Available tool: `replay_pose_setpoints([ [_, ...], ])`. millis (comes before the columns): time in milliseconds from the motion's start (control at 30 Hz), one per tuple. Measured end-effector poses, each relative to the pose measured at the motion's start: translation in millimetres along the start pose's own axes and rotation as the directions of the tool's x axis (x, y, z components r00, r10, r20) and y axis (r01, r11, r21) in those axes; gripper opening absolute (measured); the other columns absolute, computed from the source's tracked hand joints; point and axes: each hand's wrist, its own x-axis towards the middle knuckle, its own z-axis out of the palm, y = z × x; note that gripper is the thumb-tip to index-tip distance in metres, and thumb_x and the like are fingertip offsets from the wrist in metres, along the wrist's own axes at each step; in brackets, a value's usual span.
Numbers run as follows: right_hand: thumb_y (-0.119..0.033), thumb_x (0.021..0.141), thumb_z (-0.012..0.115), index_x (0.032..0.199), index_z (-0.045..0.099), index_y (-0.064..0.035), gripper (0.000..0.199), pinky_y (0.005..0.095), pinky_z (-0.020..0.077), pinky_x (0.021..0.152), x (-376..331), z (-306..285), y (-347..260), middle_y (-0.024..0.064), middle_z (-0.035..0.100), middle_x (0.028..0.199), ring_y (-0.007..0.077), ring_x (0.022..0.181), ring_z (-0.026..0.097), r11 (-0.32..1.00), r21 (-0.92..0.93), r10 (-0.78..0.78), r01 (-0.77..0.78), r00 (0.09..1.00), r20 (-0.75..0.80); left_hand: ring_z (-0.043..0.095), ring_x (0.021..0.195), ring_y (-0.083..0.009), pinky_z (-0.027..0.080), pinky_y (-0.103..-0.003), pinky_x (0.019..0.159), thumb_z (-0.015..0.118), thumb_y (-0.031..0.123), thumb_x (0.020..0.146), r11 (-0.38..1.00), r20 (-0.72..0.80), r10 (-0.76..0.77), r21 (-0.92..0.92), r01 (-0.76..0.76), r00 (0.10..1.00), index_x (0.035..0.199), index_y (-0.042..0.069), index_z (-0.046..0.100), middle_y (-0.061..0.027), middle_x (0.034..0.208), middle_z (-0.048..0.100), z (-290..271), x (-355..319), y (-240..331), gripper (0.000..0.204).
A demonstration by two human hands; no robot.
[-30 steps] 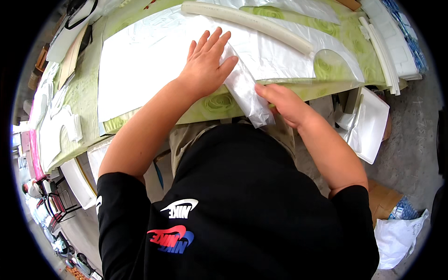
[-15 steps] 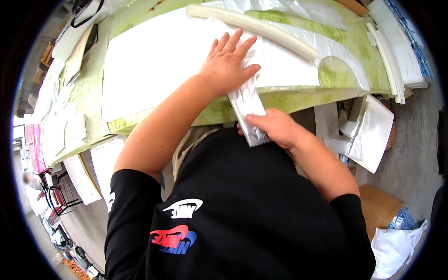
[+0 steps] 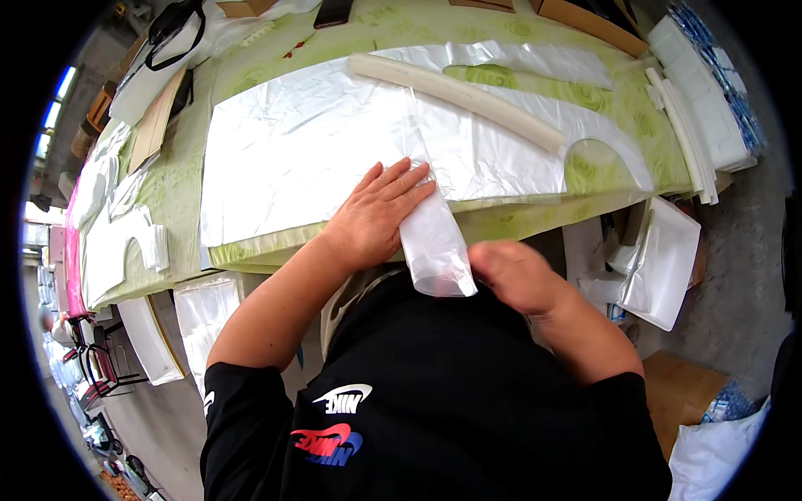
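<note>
A stack of thin white plastic bags with handle cut-outs lies flat across the green table. One folded white plastic bag hangs over the near table edge towards my waist, its lower end spread and see-through. My left hand lies flat at the table edge, fingers stretched, its fingertips on the folded bag. Just right of the bag's lower end is my right hand, smeared by motion; I cannot tell whether it touches the bag. A long cream tube rests slantwise on top of the stack.
More white plastic bags lie on the left of the table. A black phone and a cardboard box are at the far side. White rolls lie at the right edge. Below right stands a white bin beside the table.
My left hand has slid nearer along the plastic to the table edge. My right hand, earlier gripping the bag's end, has moved off to its right. The bag's end now hangs wider.
</note>
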Motion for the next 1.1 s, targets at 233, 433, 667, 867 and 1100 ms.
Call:
replay_pose_setpoints([
  [233, 0.000, 0.087, 0.068, 0.115, 0.068, -0.0071, 0.028, 0.0394, 0.0486, 0.100, 38, 1, -1, 0.0115, 0.067, 0.116, 0.0280, 0.110, 0.062, 0.585, -0.712, -0.658, 0.390, 0.741, -0.135, 0.031, 0.153, -0.0328, 0.019, -0.050, 0.126, 0.056, 0.025, 0.099, 0.996, 0.007, -0.011, -0.093, 0.012, 1.000, 0.149, 0.012, 0.052, -0.0108, 0.162, 0.042, 0, 2, -4, 0.052],
  [433, -0.019, 0.093, 0.068, 0.101, 0.069, -0.0035, 0.017, 0.0342, 0.0514, 0.075, 91, -6, -10, 0.0099, 0.068, 0.086, 0.0231, 0.080, 0.064, 0.811, -0.544, -0.434, 0.216, 0.846, -0.311, 0.065, 0.098, -0.0283, 0.051, -0.040, 0.093, 0.070, 0.007, 0.089, 0.907, -0.351, -0.272, -0.403, 0.118, 0.896, 0.152, 0.005, 0.045, -0.0125, 0.105, 0.068, 8, -1, -11, 0.068],
  [667, -0.029, 0.094, 0.066, 0.101, 0.072, 0.0016, 0.032, 0.0404, 0.0525, 0.062, 134, -18, -45, 0.0151, 0.070, 0.079, 0.0250, 0.064, 0.065, 0.758, -0.617, -0.088, -0.213, 0.904, -0.419, 0.064, 0.081, -0.0247, 0.049, -0.041, 0.085, 0.073, 0.011, 0.086, 0.847, -0.307, -0.413, -0.475, 0.238, 0.857, 0.155, 0.002, 0.036, -0.0031, 0.079, 0.066, 10, 3, -13, 0.078],
  [867, -0.031, 0.090, 0.069, 0.100, 0.072, 0.0008, 0.033, 0.0399, 0.0546, 0.071, 144, -14, -63, 0.0160, 0.072, 0.083, 0.0276, 0.075, 0.070, 0.666, -0.666, 0.046, -0.337, 0.909, -0.414, 0.050, 0.130, -0.0316, 0.032, -0.054, 0.113, 0.078, 0.028, 0.087, 1.000, -0.473, 0.013, 0.022, -0.002, 0.881, 0.152, 0.013, 0.046, -0.0125, 0.126, 0.061, -2, 10, -16, 0.075],
  [1100, -0.026, 0.085, 0.072, 0.129, 0.059, -0.0025, 0.052, 0.0395, 0.0552, 0.079, 128, -6, -50, 0.0125, 0.072, 0.101, 0.0273, 0.092, 0.071, 0.677, -0.694, -0.105, -0.244, 0.902, -0.419, 0.015, 0.158, -0.0363, 0.011, -0.058, 0.126, 0.056, 0.067, 0.093, 0.974, -0.042, -0.198, 0.100, 0.202, 0.979, 0.158, 0.005, 0.036, -0.0191, 0.168, 0.024, 5, 19, -19, 0.092],
])
